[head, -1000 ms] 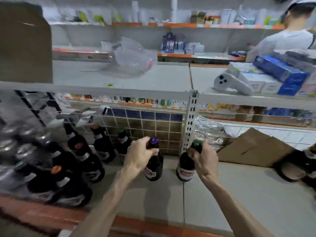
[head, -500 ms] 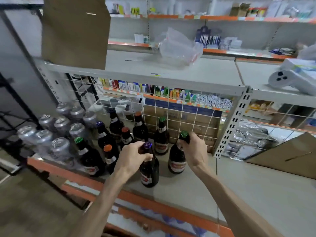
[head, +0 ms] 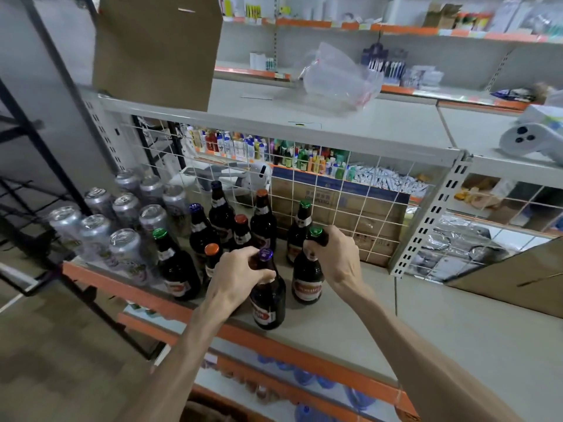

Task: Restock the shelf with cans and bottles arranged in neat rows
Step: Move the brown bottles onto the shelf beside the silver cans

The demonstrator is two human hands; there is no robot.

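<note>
My left hand [head: 240,275] grips the neck of a dark purple-capped bottle [head: 269,303] that stands near the front edge of the grey shelf [head: 350,324]. My right hand [head: 336,258] holds the neck of a dark green-capped bottle [head: 307,284] just behind and to the right. Several more dark bottles [head: 222,220] with orange, green and purple caps stand in rows to the left. Silver cans [head: 125,229] fill the shelf's left end in rows.
A white wire grid [head: 350,202] backs the shelf, with a perforated upright [head: 426,220] at its right. Cardboard [head: 502,269] lies on the neighbouring shelf section. The shelf above holds a cardboard piece [head: 155,50], a clear plastic bag [head: 341,77] and a white device [head: 530,141].
Both hands carried their bottles leftward along the shelf toward the standing bottles, then settled; the view swung left, bringing the cans into sight.
</note>
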